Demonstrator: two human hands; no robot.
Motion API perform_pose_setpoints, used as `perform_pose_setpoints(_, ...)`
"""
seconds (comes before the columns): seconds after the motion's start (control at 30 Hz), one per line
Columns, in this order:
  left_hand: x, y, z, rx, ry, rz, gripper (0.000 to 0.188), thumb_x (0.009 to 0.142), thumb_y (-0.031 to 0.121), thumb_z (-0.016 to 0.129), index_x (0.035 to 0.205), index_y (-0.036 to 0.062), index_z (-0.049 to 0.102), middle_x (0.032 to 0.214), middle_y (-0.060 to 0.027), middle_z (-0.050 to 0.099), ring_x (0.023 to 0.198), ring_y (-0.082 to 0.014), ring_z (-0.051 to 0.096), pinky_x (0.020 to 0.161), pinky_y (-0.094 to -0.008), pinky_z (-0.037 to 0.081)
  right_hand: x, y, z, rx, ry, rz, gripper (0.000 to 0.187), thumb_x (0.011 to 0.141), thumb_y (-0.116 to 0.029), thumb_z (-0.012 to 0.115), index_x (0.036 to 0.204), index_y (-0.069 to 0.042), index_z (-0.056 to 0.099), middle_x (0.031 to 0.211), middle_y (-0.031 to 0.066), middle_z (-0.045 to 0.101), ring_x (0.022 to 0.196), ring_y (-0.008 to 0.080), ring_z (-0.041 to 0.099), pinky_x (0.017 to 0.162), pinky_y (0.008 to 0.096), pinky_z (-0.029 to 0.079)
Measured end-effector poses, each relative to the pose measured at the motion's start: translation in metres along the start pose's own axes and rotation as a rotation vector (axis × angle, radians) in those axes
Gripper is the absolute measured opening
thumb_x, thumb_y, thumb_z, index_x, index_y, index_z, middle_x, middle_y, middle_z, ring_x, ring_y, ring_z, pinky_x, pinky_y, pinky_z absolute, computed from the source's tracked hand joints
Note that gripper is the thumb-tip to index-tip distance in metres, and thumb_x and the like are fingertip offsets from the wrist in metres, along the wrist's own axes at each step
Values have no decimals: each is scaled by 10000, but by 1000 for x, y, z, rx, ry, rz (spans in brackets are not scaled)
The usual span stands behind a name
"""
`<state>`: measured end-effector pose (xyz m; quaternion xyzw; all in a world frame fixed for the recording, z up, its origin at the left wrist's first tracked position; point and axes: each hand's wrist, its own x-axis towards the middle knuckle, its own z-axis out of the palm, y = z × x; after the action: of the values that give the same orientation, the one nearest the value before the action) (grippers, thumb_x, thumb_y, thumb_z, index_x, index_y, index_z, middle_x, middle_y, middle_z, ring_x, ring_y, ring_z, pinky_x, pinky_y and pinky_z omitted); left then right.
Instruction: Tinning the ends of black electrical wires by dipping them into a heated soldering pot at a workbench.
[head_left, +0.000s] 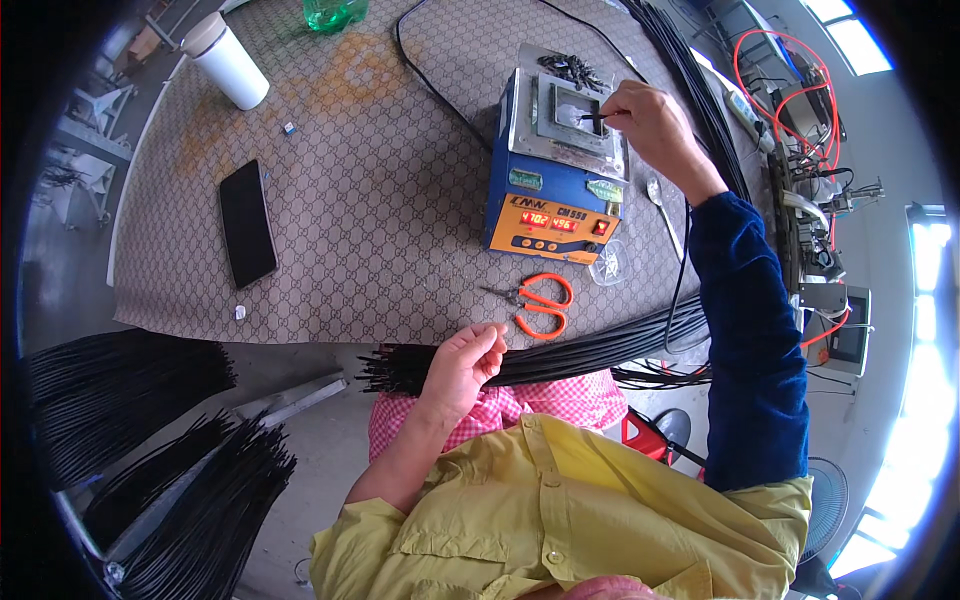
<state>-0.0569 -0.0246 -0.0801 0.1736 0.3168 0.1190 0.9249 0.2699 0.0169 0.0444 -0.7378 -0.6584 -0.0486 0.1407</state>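
Note:
My right hand (650, 122) pinches a thin black piece (592, 117), its tip over the square molten-metal well (574, 112) of a solder pot (545, 215). The pot is a blue box with an orange front and a lit red display. Whether the piece is a cable end or a tool, I cannot tell. My left hand (465, 365) is closed at the table's near edge, thumb against the curled fingers; anything inside is hidden. Just beyond it lie orange-handled scissors (540, 305). A bundle of black cables (590, 352) runs along the edge, over my lap.
Small dark scraps (570, 70) lie behind the pot's well. A spoon (664, 212) and a clear plastic piece (606, 264) are beside the pot. A phone (248, 224) and white tumbler (228, 65) stand left. More black cables (215, 500) hang on a rack at lower left.

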Motion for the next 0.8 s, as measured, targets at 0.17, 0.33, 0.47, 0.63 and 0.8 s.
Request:
perform_pose_setpoints(0.17,0,-1,-1,1,11,2,181,858,137,488,953,-5,546,729,-17,538,611,-88,477,549,-205,374,1,-1,-2,12,11,-2,77,685,-45,608,749,-2,612,707,92,551,668,234,563,609,313,432)
perform_pose_setpoints(0.33,0,0,0,2,7,2,163,853,152,510,929,20,567,719,3,545,601,-59,462,543,-185,363,0,2,-5,75,18,16,83,682,-59,611,748,-9,615,713,87,558,673,229,567,617,313,438)
perform_pose_setpoints(0.47,1,-1,-1,5,11,1,177,857,138,492,950,-1,550,724,-17,539,608,-86,481,543,-204,373,-3,3,-10,128,17,67,92,679,-94,599,742,-32,623,736,88,567,699,253,572,646,331,446)
perform_pose_setpoints(0.63,1,-1,-1,5,16,3,175,857,138,492,946,-1,550,716,-17,536,599,-84,471,534,-204,364,-3,5,-7,88,10,55,97,679,-105,596,741,-36,623,734,86,565,697,260,568,645,330,447)
perform_pose_setpoints(0.8,1,-1,-1,4,10,0,172,855,147,499,936,7,557,713,-9,538,596,-74,464,534,-196,360,-2,8,-3,70,1,45,106,680,-102,597,758,-37,628,744,94,572,694,257,572,642,328,449)
